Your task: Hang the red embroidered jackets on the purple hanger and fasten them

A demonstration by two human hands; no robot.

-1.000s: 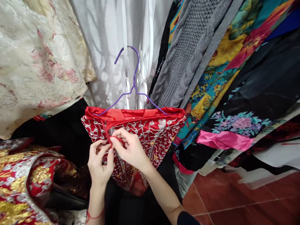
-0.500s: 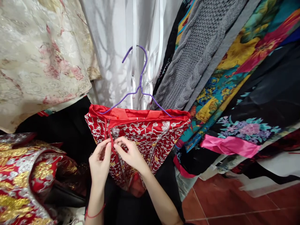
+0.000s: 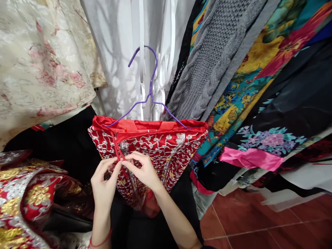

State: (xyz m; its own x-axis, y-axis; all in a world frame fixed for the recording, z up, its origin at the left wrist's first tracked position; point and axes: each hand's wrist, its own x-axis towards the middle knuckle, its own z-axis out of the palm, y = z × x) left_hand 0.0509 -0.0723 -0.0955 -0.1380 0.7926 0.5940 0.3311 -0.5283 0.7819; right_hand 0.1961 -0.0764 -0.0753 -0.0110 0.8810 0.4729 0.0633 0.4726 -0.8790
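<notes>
A red garment (image 3: 153, 152) with silver and gold embroidery hangs in front of me from a purple hanger (image 3: 150, 93). The hanger's arms reach inside its satin waistband. A thin red drawstring (image 3: 117, 145) comes down from the left part of the waistband. My left hand (image 3: 105, 178) is closed in a pinch on the drawstring. Close beside it, my right hand (image 3: 141, 169) pinches the same drawstring, and the fingertips of both hands almost meet. The short ends of the cord are hidden by my fingers.
White metal scrollwork (image 3: 142, 69) stands before a pale curtain. On the right hang a grey cable-knit garment (image 3: 215, 58) and floral fabrics (image 3: 272, 138). Cream floral cloth (image 3: 52, 62) hangs at left, above a red-and-gold embroidered garment (image 3: 38, 195). Red floor tiles (image 3: 241, 214) show below.
My hands have drawn closer together on the drawstring, with the left hand a little lower. The whole view has shifted slightly, so everything sits further left.
</notes>
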